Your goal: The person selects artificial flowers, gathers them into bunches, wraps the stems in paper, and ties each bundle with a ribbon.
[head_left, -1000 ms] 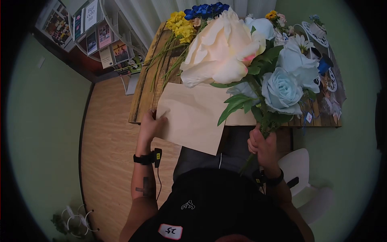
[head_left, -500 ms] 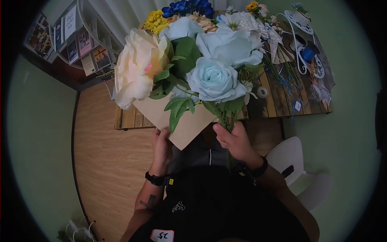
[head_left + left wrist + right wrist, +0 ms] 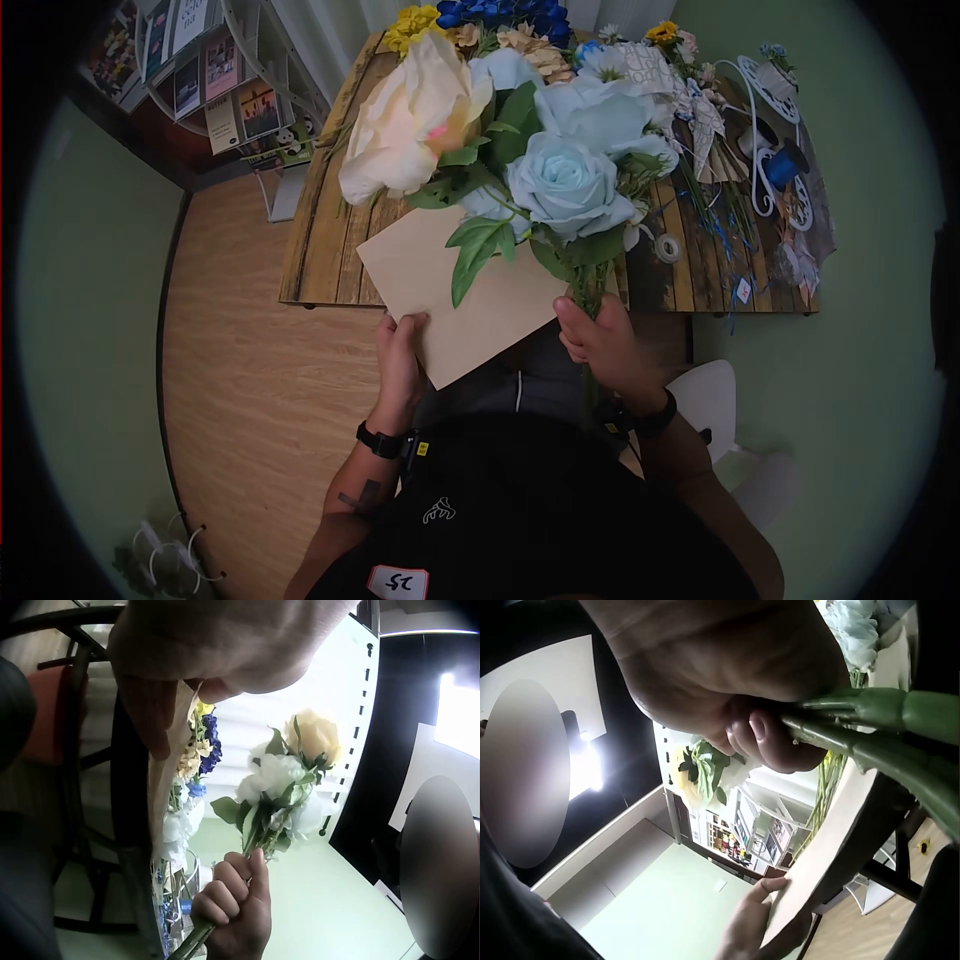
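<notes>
Where the right hand clamps its fingers round the bouquet, the long axis runs through them, blooms beyond, stems bodyward. Left of them, the left hand pinches slanted brown paper.

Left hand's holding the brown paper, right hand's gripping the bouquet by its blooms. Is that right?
Not quite: the right hand grips the bouquet by its stems, below the blooms, as the head and right wrist views show. The left hand holds the brown paper, as you say.
</notes>
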`<state>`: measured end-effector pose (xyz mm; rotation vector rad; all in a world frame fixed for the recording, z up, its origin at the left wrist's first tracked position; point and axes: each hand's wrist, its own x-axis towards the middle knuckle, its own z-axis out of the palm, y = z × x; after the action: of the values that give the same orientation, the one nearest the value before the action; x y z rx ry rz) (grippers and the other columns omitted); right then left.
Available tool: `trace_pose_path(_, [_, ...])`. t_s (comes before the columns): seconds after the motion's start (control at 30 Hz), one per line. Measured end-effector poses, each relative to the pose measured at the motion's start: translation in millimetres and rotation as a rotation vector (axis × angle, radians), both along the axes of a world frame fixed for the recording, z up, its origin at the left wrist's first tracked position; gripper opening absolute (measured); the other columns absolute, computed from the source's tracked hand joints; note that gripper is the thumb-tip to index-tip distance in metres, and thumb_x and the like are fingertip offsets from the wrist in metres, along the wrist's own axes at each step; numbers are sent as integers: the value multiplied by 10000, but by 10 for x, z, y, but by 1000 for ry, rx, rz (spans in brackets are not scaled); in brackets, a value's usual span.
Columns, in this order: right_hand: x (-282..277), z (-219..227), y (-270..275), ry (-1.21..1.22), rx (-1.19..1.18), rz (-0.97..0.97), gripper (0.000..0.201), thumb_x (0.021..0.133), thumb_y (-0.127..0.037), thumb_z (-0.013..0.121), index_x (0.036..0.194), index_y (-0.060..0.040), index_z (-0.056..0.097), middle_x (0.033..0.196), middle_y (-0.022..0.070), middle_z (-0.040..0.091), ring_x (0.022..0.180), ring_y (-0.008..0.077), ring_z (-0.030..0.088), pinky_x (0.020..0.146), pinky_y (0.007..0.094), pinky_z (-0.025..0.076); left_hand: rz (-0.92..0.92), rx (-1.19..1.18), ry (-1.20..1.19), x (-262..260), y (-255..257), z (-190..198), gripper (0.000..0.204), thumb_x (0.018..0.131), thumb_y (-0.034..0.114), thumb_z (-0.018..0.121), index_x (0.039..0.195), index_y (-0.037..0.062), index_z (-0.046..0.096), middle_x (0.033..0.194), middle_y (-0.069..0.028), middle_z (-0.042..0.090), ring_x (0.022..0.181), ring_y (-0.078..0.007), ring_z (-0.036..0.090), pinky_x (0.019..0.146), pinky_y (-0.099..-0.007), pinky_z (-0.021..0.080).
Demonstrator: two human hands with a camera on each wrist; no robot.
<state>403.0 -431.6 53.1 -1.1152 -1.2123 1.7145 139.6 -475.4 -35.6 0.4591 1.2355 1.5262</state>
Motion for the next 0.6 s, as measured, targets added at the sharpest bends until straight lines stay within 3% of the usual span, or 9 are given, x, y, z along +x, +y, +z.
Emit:
trace_pose_path(0.2, [-184,-340,16,-29,-141,140,347,1045,-284,589,761,-152,439,563,-97,371,447,15,333,402,231,249,48,-62,-79,40,-29,19,261,897,81,575,1142,-5,596,1049,-76,661,936,-167,628,838,-315,510])
trace_pose_path(0.47, [-360,-523,108,-27,-345,292,369,1064,-283,552,752,-163,396,595,-101,301,463,16,253,420,232,189,-95,8,-249,-89,-96,-262,403,953,267,480,1253,16,579,1171,-117,660,1064,-242,649,949,-390,521])
trace_pose_path(0.5, [-374,-544,108,-29,-347,292,369,1064,-283,552,752,-163,396,595,-101,301,463,16,253,420,232,189,-94,7,-251,-62,-104,-135,403,953,267,480,1253,16,579,1171,-117,660,1064,-242,649,949,-390,521])
trace_pose_path(0.57, [-391,-575,112,-40,-361,313,361,1066,-283,549,760,-166,398,599,-104,303,465,16,255,418,231,190,-79,60,-623,0,-136,124,457,974,288,469,1328,13,558,1288,-125,642,1169,-272,618,1035,-409,469])
trace_pose_path(0.6, [-395,-566,112,-41,-362,312,361,1066,-283,549,760,-166,398,599,-104,303,465,16,255,418,231,190,-79,60,-625,-28,-147,52,457,974,288,469,1328,13,558,1288,-125,642,1169,-272,618,1035,-409,469])
